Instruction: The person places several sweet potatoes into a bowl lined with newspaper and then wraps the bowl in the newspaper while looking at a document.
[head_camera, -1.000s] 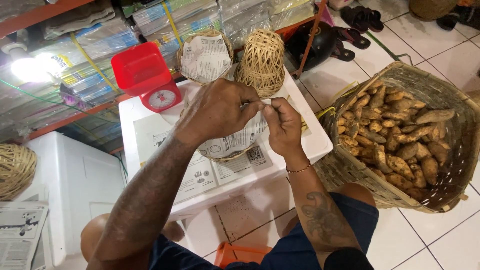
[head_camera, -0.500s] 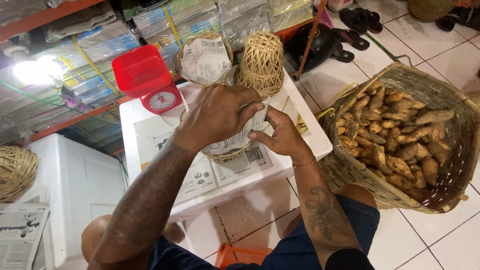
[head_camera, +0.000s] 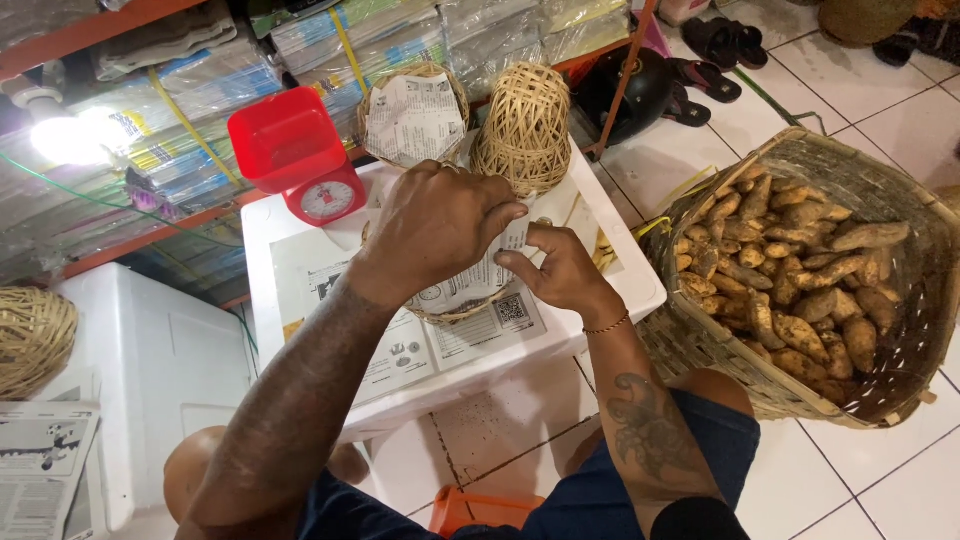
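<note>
Printed newspaper lining (head_camera: 478, 285) is being pinched by both hands' closed fingers (head_camera: 512, 215) inside the small woven rattan basket (head_camera: 462, 312); tugged unevenly, it could be torn.

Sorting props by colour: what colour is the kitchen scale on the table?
Red, with a white dial; the kitchen scale shows clearly in the head view.

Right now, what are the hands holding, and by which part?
Both hands, left and right, pinch the top edge of the newspaper lining of a small woven basket on the white table.
</note>
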